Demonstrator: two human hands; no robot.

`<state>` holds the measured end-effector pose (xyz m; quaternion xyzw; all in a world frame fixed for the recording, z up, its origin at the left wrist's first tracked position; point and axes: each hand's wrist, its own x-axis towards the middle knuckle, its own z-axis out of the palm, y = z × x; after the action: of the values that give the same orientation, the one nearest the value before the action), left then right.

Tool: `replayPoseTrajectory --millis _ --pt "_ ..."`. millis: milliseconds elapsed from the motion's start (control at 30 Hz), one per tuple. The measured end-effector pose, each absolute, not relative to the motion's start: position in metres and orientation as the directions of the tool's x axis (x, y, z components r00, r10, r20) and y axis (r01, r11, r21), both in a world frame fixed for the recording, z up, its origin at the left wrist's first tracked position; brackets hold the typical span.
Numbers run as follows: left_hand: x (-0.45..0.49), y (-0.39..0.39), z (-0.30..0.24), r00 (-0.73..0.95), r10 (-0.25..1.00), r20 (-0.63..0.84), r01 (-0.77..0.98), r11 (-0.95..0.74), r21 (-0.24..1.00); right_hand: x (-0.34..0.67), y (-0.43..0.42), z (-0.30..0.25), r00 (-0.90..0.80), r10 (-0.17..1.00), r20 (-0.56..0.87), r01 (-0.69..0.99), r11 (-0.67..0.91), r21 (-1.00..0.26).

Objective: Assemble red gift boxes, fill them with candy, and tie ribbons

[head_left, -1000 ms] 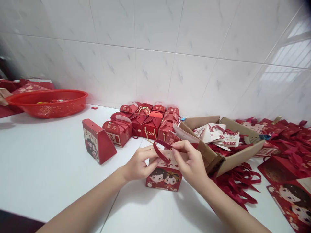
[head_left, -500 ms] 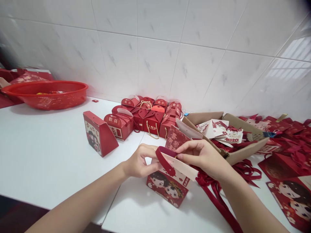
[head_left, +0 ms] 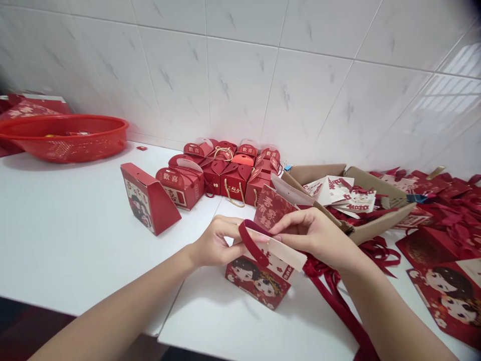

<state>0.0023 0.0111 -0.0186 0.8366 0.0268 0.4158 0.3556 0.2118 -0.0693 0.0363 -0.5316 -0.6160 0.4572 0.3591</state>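
A small red gift box (head_left: 255,286) with two cartoon figures on its front stands on the white table, its pale top flap (head_left: 281,253) tilted toward me. A dark red ribbon strap (head_left: 255,245) arches over that flap. My left hand (head_left: 216,240) grips the upper left of the box, thumb in front and fingers behind, partly hidden by the strap. My right hand (head_left: 308,235) is closed in a pinch behind the flap, at the far end of the strap. A tiny gold spot shows by the right fingertips, too small to name.
A wedge-shaped red box (head_left: 150,200) and several closed red boxes (head_left: 236,183) stand behind my hands. To the right lie an open cardboard box (head_left: 383,225) with printed cards, loose red ribbons (head_left: 334,306) and flat boxes (head_left: 443,296). A red basket (head_left: 75,145) sits far left.
The view has tilted slightly, so things sit a little higher and further left. Both hands stay at the box's top, with the right fingers shifted only slightly along the strap and flap.
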Motion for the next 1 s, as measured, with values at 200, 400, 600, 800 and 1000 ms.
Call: replayPoseTrajectory --millis 200,400,600,800,1000 --pt "0.0021 0.0102 -0.0186 0.652 0.340 0.678 -0.240 -0.755 0.610 0.2109 -0.0697 0.0368 -0.182 0.981 -0.063 0.288 -0.008 -0.957" --pt "0.0021 0.0100 -0.0194 0.648 0.363 0.670 -0.228 -0.747 0.625 0.2099 -0.0694 0.0368 -0.188 0.980 -0.060 0.283 -0.005 -0.959" --pt "0.0037 0.0082 -0.0180 0.626 0.353 0.695 -0.234 -0.766 0.599 0.2113 -0.0678 0.0361 -0.217 0.972 -0.092 0.238 -0.039 -0.970" --pt "0.0067 0.0065 -0.0213 0.570 0.333 0.751 -0.213 -0.823 0.526 0.2117 -0.0682 0.0347 -0.180 0.980 -0.083 0.257 -0.035 -0.966" --pt "0.0078 0.0047 -0.0217 0.540 0.324 0.777 -0.126 -0.882 0.455 0.2110 -0.0691 0.0365 -0.205 0.973 -0.111 0.227 -0.063 -0.972"
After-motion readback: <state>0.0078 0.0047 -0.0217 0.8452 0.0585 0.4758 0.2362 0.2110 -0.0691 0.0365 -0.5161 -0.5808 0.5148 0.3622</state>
